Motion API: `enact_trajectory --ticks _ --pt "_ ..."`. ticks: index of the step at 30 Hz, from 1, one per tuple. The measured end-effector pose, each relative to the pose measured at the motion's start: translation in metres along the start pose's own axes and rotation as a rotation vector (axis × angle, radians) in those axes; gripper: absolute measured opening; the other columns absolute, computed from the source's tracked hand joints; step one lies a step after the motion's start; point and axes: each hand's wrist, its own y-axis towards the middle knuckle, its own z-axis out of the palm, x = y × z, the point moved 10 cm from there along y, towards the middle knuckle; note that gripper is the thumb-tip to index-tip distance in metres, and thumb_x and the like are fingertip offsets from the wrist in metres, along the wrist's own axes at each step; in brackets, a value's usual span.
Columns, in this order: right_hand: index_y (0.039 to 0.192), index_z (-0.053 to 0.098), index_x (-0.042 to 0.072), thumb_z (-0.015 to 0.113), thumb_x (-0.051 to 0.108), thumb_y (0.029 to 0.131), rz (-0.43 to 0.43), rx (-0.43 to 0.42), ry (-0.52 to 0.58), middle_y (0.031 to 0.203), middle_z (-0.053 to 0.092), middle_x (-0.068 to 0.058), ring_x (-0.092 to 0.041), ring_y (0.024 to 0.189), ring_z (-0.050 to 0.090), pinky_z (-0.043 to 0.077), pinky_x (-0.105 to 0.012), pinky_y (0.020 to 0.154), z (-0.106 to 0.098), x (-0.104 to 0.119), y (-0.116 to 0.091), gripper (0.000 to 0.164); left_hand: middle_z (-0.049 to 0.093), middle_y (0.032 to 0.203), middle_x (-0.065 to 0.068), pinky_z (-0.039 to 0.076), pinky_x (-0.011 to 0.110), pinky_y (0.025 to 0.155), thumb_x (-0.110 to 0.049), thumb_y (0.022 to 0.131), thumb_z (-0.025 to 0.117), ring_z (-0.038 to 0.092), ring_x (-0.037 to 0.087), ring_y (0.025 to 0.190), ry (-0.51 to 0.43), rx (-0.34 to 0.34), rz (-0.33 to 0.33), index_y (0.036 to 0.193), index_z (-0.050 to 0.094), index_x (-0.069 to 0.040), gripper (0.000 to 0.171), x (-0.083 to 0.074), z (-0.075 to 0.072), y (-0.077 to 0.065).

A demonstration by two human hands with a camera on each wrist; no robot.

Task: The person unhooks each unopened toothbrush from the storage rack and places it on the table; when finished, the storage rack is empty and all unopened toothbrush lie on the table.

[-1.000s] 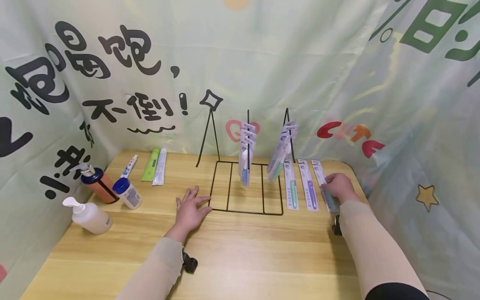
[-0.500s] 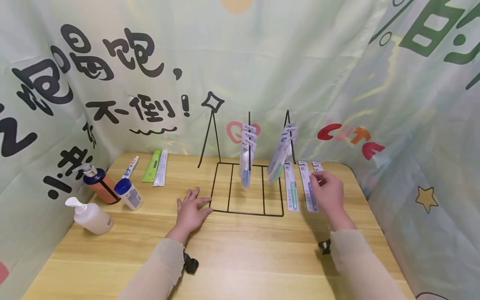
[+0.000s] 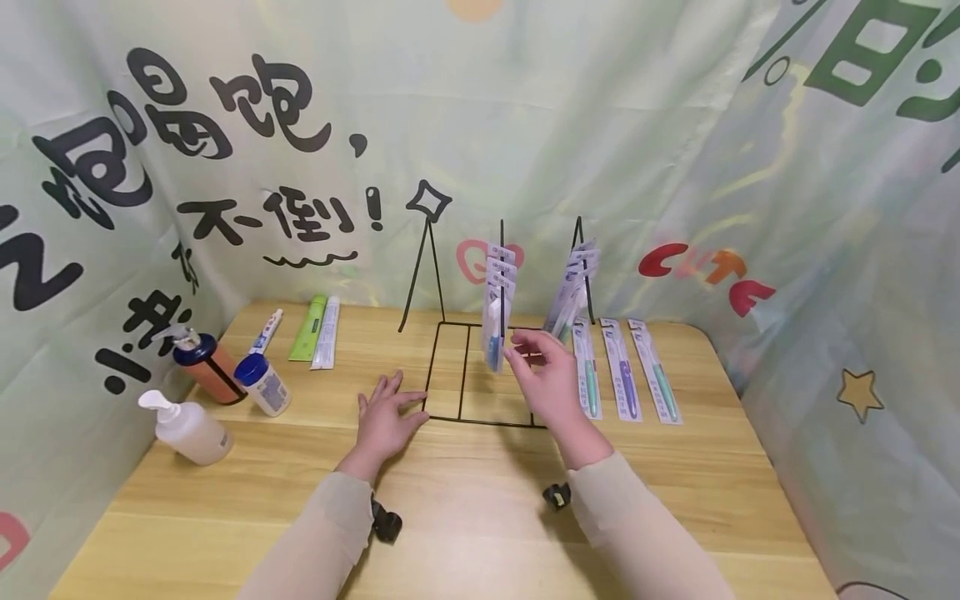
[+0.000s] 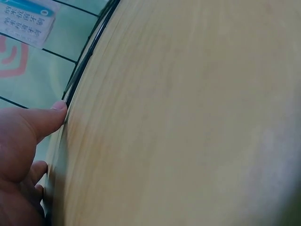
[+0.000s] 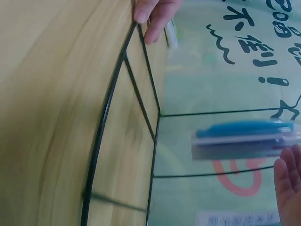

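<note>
The left hand (image 3: 382,427) lies with spread fingers at the left end of a black wire rack (image 3: 465,367). In the left wrist view its thumb (image 4: 54,115) touches the wire. The right hand (image 3: 555,379) is raised over the rack, loosely bent fingers close to the middle row of hanging packaged toothbrushes (image 3: 495,312); I see nothing held. In the right wrist view its fingers (image 5: 288,181) stand beside a blurred blue packaged toothbrush (image 5: 244,134); whether they touch is unclear. Another row of packaged toothbrushes (image 3: 570,287) hangs on the right, its lower ends partly behind the hand.
Three packaged toothbrushes (image 3: 620,371) lie side by side right of the rack. At the left stand two pump bottles (image 3: 197,433) and a blue-capped jar (image 3: 262,385). Several toothpaste tubes (image 3: 324,333) lie behind them. A printed curtain (image 3: 420,108) surrounds the wooden table (image 3: 480,517).
My right hand has left the rightmost packaged toothbrush on the table and moved left to the middle hanging row. The left hand stays at the rack's left end.
</note>
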Motion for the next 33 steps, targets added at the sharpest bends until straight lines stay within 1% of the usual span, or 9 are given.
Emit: enact_trajectory --ticks 4,7,11,17,21,25,28,31,33 --pt "0.111 0.074 -0.006 0.078 -0.002 0.093 0.117 -0.022 0.04 0.104 0.076 -0.018 -0.032 0.091 0.074 0.06 -0.025 0.076 0.013 -0.009 0.006 0.018 0.029 0.171 0.02 -0.011 0.073 0.121 -0.029 0.095 0.081 0.014 0.045 0.16 0.001 0.006 -0.007 0.129 0.076 -0.014 0.037 0.001 0.001 0.0" --pt "0.107 0.074 -0.007 0.075 -0.004 0.094 0.159 -0.033 0.062 0.1 0.077 -0.02 -0.033 0.089 0.073 0.059 -0.023 0.074 0.017 -0.012 0.008 0.013 0.029 0.171 0.02 -0.011 0.073 0.121 -0.028 0.095 0.081 0.014 0.045 0.16 0.002 0.005 -0.009 0.129 0.076 -0.014 0.037 0.001 0.001 0.0" --pt "0.104 0.074 -0.007 0.073 -0.006 0.095 0.156 -0.046 0.078 0.098 0.076 -0.022 -0.033 0.086 0.072 0.058 -0.022 0.073 0.017 -0.01 0.009 0.009 0.029 0.171 0.019 -0.011 0.072 0.121 -0.029 0.095 0.081 0.014 0.045 0.16 -0.002 0.002 -0.006 0.129 0.077 -0.014 0.037 0.002 0.001 0.001" --pt "0.101 0.072 -0.008 0.071 -0.006 0.097 0.15 -0.059 0.11 0.096 0.074 -0.021 -0.021 0.08 0.065 0.052 -0.019 0.065 0.014 -0.009 0.001 0.005 0.029 0.171 0.02 -0.011 0.073 0.121 -0.029 0.095 0.081 0.014 0.046 0.16 -0.006 0.003 0.0 0.128 0.077 -0.014 0.037 0.003 0.002 0.001" --pt "0.1 0.07 -0.01 0.069 -0.008 0.097 0.136 -0.068 0.153 0.095 0.073 -0.022 -0.019 0.079 0.065 0.053 -0.018 0.064 0.01 -0.006 -0.006 0.004 0.029 0.171 0.02 -0.011 0.074 0.12 -0.029 0.095 0.081 0.013 0.046 0.16 -0.007 0.006 0.002 0.129 0.077 -0.013 0.037 0.003 0.002 0.001" --pt "0.101 0.069 -0.009 0.068 -0.01 0.097 0.133 -0.081 0.158 0.096 0.073 -0.022 -0.019 0.083 0.068 0.059 -0.022 0.069 0.0 0.0 -0.015 0.005 0.03 0.17 0.021 -0.01 0.075 0.12 -0.028 0.095 0.081 0.014 0.047 0.159 -0.006 0.004 0.009 0.128 0.077 -0.013 0.037 0.004 0.002 0.0" --pt "0.102 0.069 -0.01 0.068 -0.01 0.097 0.122 -0.084 0.163 0.096 0.072 -0.024 -0.017 0.083 0.069 0.061 -0.025 0.07 -0.01 0.006 -0.021 0.005 0.03 0.17 0.021 -0.01 0.075 0.12 -0.029 0.095 0.081 0.014 0.047 0.159 -0.003 0.007 0.006 0.129 0.077 -0.014 0.037 0.004 0.002 0.0" --pt "0.104 0.068 -0.014 0.066 -0.013 0.096 0.093 -0.092 0.197 0.097 0.071 -0.028 -0.013 0.082 0.069 0.062 -0.025 0.071 -0.026 0.01 -0.028 0.008 0.028 0.171 0.019 -0.012 0.073 0.121 -0.03 0.096 0.08 0.012 0.044 0.16 -0.006 0.016 -0.003 0.13 0.076 -0.014 0.038 0.005 0.003 0.0" --pt "0.104 0.067 -0.016 0.065 -0.016 0.095 0.064 -0.114 0.215 0.097 0.073 -0.025 -0.01 0.082 0.069 0.062 -0.024 0.072 -0.043 0.013 -0.034 0.01 0.027 0.172 0.018 -0.013 0.071 0.121 -0.031 0.096 0.079 0.011 0.043 0.161 -0.009 0.023 -0.009 0.131 0.075 -0.015 0.039 0.004 0.003 0.0"
